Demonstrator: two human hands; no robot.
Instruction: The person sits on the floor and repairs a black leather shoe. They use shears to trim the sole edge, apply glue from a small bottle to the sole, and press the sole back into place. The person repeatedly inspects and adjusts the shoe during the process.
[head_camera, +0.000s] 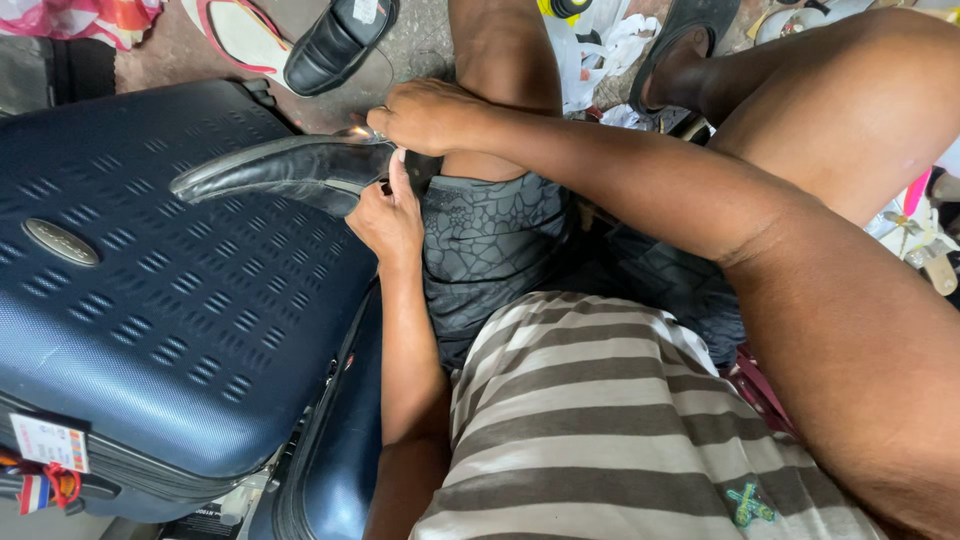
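Both hands are closed on the heel end of a glossy black leather dress shoe (285, 170), which is pinned against the left knee above a dark blue ribbed hard-shell suitcase (150, 310); the right hand (430, 115) is clamped over the top of the heel, and the left hand (388, 220) is curled beneath it, thumb pressed on the back. A slip seems likely if either grasp loosens, since the toe hangs unsupported and could drop onto the case. The shoe's long axis is held nearly level, with the toe pointed to the person's left and tilted slightly down.
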